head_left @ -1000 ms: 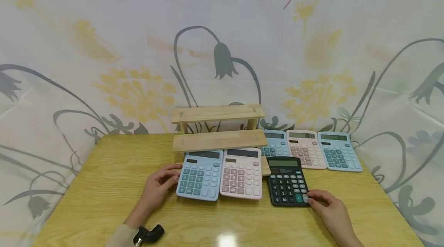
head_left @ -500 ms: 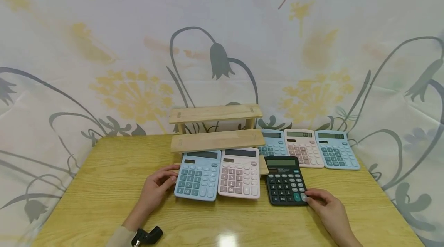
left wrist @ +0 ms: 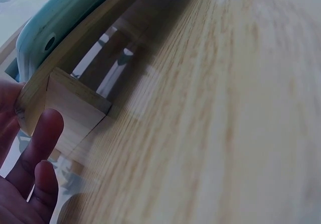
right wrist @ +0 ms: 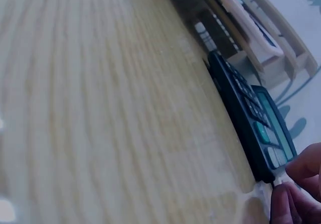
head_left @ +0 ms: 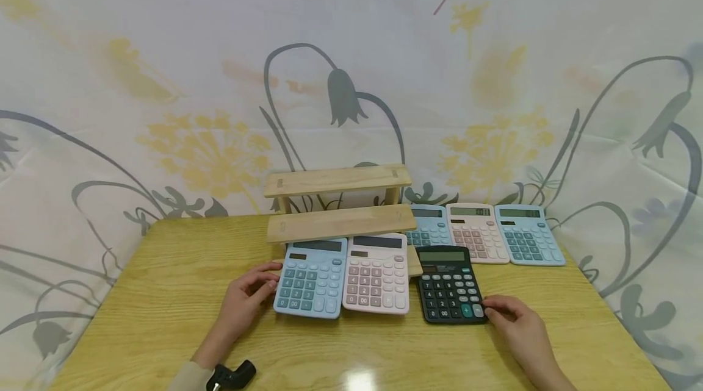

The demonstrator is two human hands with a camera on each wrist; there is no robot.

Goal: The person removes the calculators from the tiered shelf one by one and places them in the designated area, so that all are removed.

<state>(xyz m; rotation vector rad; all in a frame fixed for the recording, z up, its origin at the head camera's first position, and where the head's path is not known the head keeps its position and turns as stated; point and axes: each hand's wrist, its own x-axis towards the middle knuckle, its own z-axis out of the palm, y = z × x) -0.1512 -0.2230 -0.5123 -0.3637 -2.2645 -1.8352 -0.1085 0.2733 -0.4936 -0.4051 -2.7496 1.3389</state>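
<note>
In the head view, my right hand pinches the lower right corner of a black calculator, which lies on the table. My left hand is beside the wooden shelf, its thumb and forefinger touching the left end where a blue calculator rests tilted. A pink calculator leans to the right of the blue one. Seen from the left wrist, fingers hang loosely below the end of the shelf board. From the right wrist, thumb and forefinger meet at the corner of the black calculator.
The stepped wooden shelf stands at the back middle of the table. Behind the black calculator are a blue calculator, a pink one and another blue one in a row. A flower-patterned cloth hangs behind.
The head view has drifted, so everything shows slightly farther left. Both hands keep their places against the shelf and the black calculator.
</note>
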